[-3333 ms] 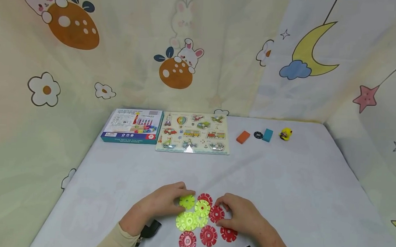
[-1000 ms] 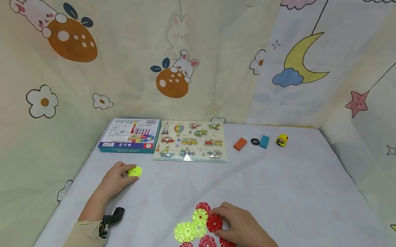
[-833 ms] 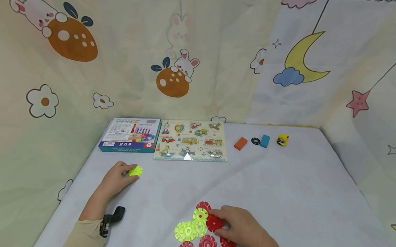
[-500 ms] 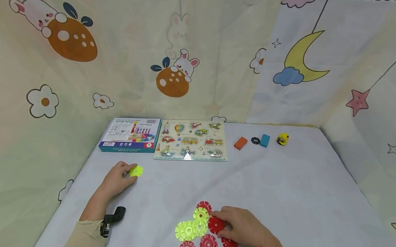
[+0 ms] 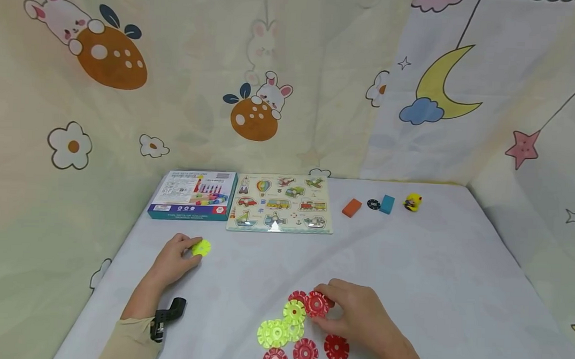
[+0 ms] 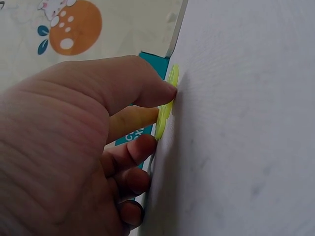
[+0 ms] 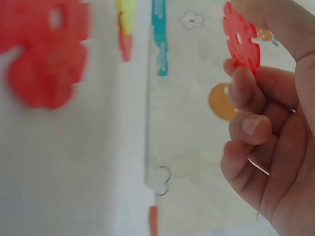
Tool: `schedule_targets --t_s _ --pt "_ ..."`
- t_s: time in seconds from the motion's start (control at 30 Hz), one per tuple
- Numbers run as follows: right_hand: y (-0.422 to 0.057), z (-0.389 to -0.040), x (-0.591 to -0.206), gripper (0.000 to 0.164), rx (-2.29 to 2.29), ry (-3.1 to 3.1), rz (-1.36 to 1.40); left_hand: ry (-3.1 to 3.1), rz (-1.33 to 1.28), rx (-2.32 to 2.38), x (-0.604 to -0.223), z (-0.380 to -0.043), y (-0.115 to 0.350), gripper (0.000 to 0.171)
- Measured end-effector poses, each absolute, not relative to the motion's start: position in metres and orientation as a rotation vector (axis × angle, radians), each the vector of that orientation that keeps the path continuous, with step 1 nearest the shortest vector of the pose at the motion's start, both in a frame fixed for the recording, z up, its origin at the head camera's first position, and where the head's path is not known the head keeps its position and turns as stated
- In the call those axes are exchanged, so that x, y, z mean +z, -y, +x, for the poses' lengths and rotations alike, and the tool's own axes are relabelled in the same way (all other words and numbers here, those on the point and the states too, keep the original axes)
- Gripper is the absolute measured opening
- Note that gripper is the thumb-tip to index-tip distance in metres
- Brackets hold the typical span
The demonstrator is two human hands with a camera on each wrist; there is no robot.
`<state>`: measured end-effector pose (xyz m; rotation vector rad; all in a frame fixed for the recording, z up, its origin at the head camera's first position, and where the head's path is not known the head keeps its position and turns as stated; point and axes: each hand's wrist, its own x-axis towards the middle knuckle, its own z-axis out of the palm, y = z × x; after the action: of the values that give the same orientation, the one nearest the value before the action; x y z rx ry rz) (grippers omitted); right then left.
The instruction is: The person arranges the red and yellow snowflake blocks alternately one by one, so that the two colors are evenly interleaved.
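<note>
At the table's left, my left hand (image 5: 172, 257) pinches a yellow-green notched plastic disc (image 5: 202, 247) between thumb and fingers. The left wrist view shows this disc (image 6: 163, 120) edge-on, close to the white tabletop. My right hand (image 5: 358, 317) grips a red notched disc (image 5: 318, 304) by its edge; in the right wrist view that red disc (image 7: 242, 42) is up off the table, its other fingers curled below. Several yellow-green discs (image 5: 276, 334) overlap beside the right hand, with another red disc (image 5: 297, 296) partly hidden behind. Three red discs (image 5: 305, 354) lie nearer the front edge.
Along the back of the table (image 5: 409, 270) stand a flat toy box (image 5: 190, 194) and a picture puzzle board (image 5: 280, 203). To their right are an orange block (image 5: 351, 207), a black round chip (image 5: 373, 204), a blue block (image 5: 386, 204) and a yellow figurine (image 5: 413, 201).
My left hand has carried a yellow-green disc from the pile to the left and stays there. My right hand has just lifted a red disc, rising slightly away from the others.
</note>
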<state>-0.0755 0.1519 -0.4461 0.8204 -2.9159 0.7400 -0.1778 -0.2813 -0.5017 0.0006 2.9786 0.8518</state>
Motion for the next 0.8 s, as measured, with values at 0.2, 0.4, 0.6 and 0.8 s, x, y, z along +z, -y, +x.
schedule_targets --t_s 0.2,0.4,0.6,0.8 --pt "-0.14 -0.083 -0.427 0.052 0.697 2.681 0.812 -2.97 0.017 0.861 -0.502 -0.176 0.28 0.055" --pt "-0.108 -0.106 -0.403 0.05 0.653 2.582 0.811 -2.975 0.022 0.837 -0.503 -0.177 0.281 0.055" --pt "-0.071 -0.136 -0.394 0.049 0.643 2.47 0.874 -2.98 0.015 0.856 -0.501 -0.179 0.282 0.054" --pt "-0.039 -0.154 -0.392 0.05 0.609 2.515 0.883 -2.968 0.009 0.868 -0.503 -0.177 0.281 0.053"
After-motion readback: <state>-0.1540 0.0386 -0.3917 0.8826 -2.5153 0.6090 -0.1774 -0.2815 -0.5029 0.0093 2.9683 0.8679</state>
